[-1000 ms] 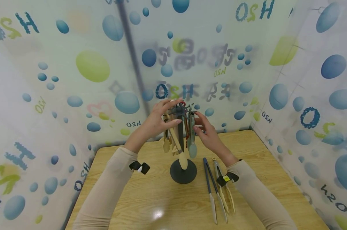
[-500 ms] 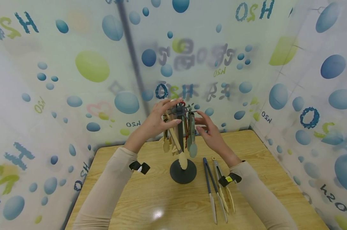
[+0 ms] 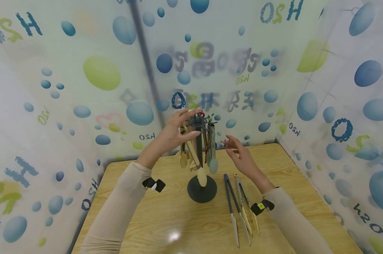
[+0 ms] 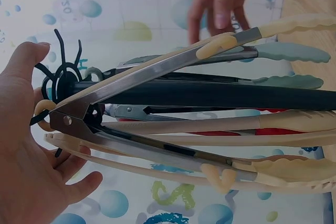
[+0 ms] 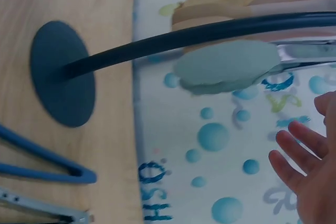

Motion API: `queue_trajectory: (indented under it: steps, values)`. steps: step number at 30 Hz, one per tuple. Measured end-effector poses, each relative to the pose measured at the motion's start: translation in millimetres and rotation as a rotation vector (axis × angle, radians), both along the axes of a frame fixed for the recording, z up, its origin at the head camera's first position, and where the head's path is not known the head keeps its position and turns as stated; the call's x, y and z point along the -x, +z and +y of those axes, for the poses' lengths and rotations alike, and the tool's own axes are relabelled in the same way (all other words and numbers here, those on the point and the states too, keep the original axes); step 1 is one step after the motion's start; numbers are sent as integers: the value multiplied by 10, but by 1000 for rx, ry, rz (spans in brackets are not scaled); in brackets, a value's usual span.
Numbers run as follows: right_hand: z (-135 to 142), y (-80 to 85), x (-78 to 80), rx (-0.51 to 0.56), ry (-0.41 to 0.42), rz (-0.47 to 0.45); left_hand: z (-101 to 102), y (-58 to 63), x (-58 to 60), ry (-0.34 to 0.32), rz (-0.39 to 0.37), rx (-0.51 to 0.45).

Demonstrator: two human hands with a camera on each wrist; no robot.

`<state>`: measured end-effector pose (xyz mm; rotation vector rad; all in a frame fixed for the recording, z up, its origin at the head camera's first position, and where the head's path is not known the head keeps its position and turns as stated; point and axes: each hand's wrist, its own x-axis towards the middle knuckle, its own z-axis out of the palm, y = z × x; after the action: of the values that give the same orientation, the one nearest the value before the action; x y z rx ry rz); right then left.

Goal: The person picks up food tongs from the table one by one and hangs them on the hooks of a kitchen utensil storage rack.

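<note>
A dark stand [image 3: 199,148] with a ring of hooks holds several hanging tongs. My left hand [image 3: 174,128] is at its top left, thumb and fingers spread around the hooks; the left wrist view shows that hand [image 4: 26,145] against the hook ring. Cream-tipped tongs [image 3: 202,177] hang closest to the camera. Grey-green tongs [image 3: 213,164] hang on the right. Apart from those is my right hand [image 3: 243,160], fingers loosely bent and holding nothing; the right wrist view shows this hand [image 5: 315,177] with spread fingers. Red tongs and beige tongs are partly hidden behind the front pair.
On the wooden table [image 3: 153,211], blue-handled tongs [image 3: 233,206] and steel tongs with cream tips [image 3: 242,197] lie to the right of the stand's round base [image 3: 194,194]. Patterned cloth walls surround the table at the back and sides.
My right hand has drawn away from the hanging grey-green tongs, moving right and slightly down. The left hand stays in place at the stand's top.
</note>
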<state>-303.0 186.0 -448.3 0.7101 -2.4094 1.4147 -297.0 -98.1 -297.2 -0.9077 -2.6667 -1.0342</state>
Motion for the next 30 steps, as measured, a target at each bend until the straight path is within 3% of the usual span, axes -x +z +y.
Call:
queue_trajectory:
  steps: [14, 21, 30]
  values:
    - [278, -888, -181, -268, -93, -84, 2, -15, -7, -16, 12, -2]
    - [339, -1116, -250, -372, -175, -196, 6, -21, -9, -22, 19, -10]
    - [385, -1338, -302, -486, -298, -272, -3, -32, 1, -20, 23, 8]
